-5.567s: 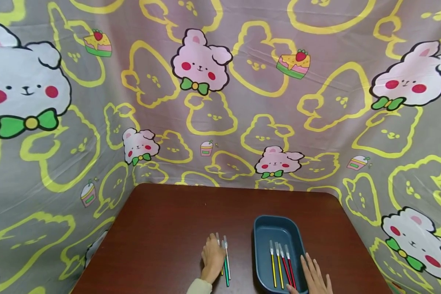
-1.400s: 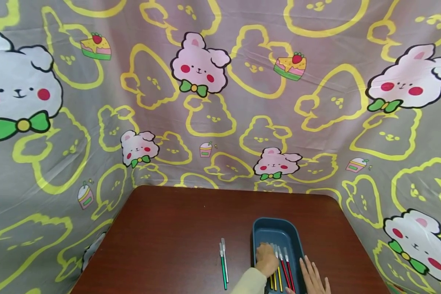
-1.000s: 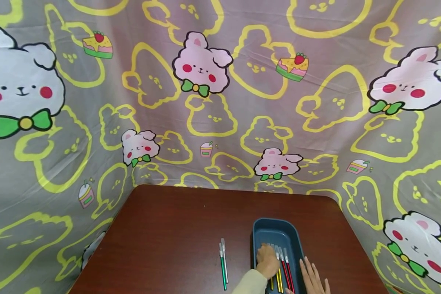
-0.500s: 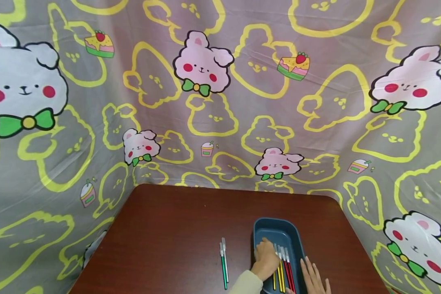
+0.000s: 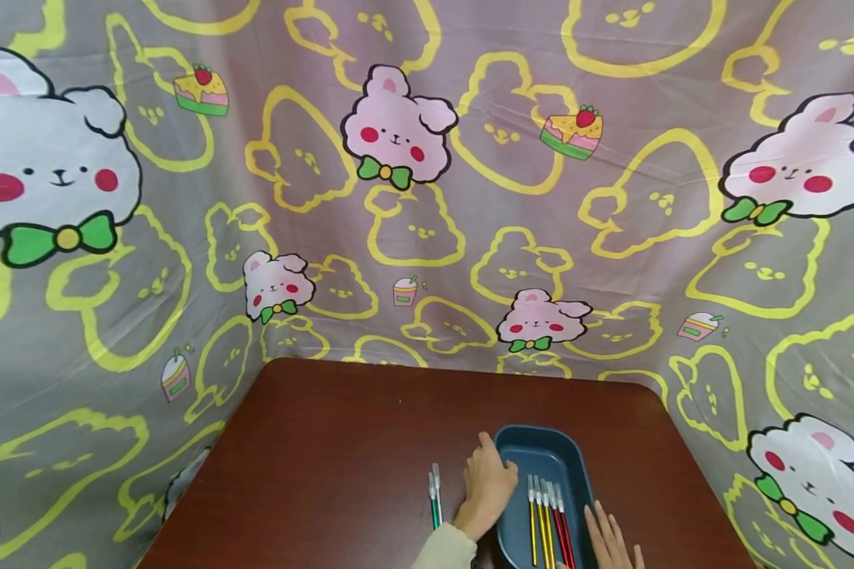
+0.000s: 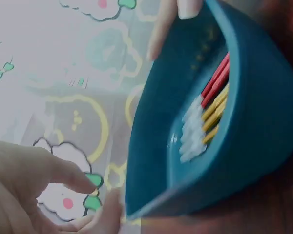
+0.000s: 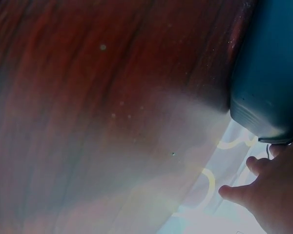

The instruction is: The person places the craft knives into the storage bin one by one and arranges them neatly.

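Note:
A deep blue tray [image 5: 576,462] stands on the table, with yellow pens [image 5: 545,529] and red pens [image 5: 564,529] lying side by side in it, their pale translucent caps pointing away. My left hand [image 5: 489,482] is over the tray's left rim, index finger extended. In the left wrist view its thumb and finger are apart, holding nothing, beside the tray. My right hand [image 5: 608,537] rests against the tray's right side with its fingers spread. Left of my left hand lie a green pen [image 5: 433,506] and a silver pen [image 5: 437,490], their lower ends hidden.
The brown tabletop [image 5: 341,442] extends to the left and behind the tray. A patterned curtain [image 5: 427,237] with cartoon rabbits closes off the back and both sides.
My left hand has moved from the pens on the table into the tray, then left out over its rim. Another yellow pen now lies in the tray; my right hand stays put.

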### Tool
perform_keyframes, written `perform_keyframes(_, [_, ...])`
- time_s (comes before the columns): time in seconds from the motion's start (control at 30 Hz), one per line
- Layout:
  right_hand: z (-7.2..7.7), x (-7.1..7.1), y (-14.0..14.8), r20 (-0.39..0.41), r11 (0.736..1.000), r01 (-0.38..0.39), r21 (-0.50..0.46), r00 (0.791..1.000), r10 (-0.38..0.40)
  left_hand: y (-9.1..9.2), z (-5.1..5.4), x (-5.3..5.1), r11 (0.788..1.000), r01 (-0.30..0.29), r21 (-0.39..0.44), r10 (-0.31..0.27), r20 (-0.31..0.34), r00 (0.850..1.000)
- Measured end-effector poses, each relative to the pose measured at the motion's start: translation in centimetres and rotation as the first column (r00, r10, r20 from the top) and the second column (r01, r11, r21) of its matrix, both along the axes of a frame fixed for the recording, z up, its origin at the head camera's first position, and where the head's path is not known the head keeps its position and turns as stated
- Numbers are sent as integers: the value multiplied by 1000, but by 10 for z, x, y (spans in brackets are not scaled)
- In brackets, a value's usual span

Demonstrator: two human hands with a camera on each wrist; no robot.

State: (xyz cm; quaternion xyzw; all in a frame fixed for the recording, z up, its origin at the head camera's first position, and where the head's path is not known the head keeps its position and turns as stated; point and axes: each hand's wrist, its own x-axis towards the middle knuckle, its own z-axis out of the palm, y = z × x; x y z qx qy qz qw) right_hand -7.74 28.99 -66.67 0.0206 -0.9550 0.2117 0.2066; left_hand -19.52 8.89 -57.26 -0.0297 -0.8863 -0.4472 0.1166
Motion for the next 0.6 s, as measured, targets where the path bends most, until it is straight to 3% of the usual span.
perform_keyframes(0.07, [-2, -1, -1, -49, 1000, 1, 14, 999, -1, -12, 18, 5, 999, -19, 38, 17, 35, 999])
perform_keyframes(0.17, [-2, 0, -2, -67, 1000, 6, 20, 998, -5, -24, 23, 5, 997, -73, 7, 72, 37, 997])
perform_keyframes(0.37, [-2, 2, -3, -53, 1000, 16, 22, 998, -15, -47, 7, 0, 982, -177, -62, 178, 11, 984])
perform_keyframes(0.6, [-3, 1, -5, -85, 998, 54, 23, 995, -52, -78, -1, -4, 978, -207, -27, 209, 72, 975])
